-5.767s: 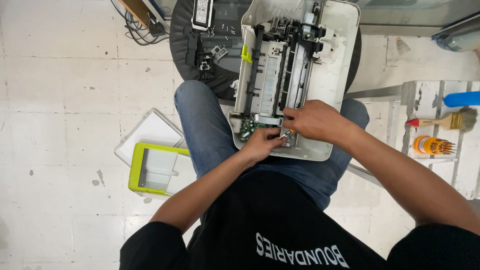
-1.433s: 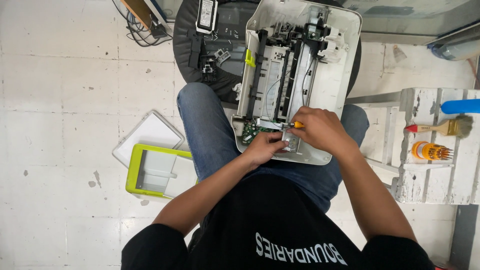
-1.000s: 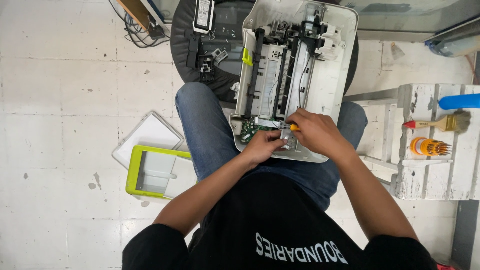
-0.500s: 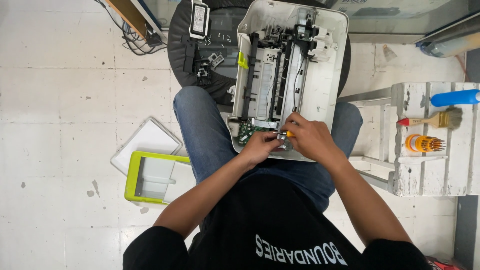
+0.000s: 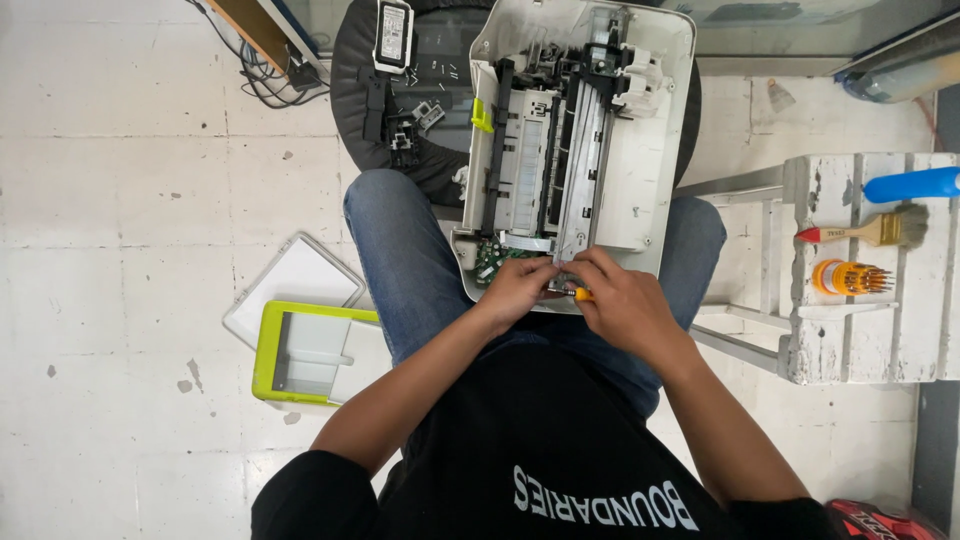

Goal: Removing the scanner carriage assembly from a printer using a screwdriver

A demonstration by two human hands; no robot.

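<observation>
We see the opened white printer (image 5: 640,180) first, the biggest thing here: it lies across the person's lap, its cover off, with the carriage rails and grey paper path bare and its far end resting over a round black stool (image 5: 365,95). At its near edge a small green circuit board (image 5: 492,262) shows just beside the left hand (image 5: 518,290). That hand presses down on the printer's near rim, fingers curled against the frame to steady it. The right hand (image 5: 622,305) sits touching it, closed around a small screwdriver with an orange handle (image 5: 581,294), whose tip we cannot make out under the fingers.

To do this well, we judge that the left hand should keep the housing from rocking on the knees, and the driver should stand square to the screw so that it does not slip toward the board.

On the black stool lie loose black parts and small screws (image 5: 425,95), with a power adapter (image 5: 392,28) at the far rim. On the pale tiled floor (image 5: 120,180) to the left lie a white panel (image 5: 300,275) and a lime-framed scanner lid (image 5: 305,352). To the right a worn white wooden stand (image 5: 870,320) holds a paint brush (image 5: 865,231), a blue-handled tool (image 5: 912,184) and an orange set of driver bits (image 5: 845,276).
</observation>
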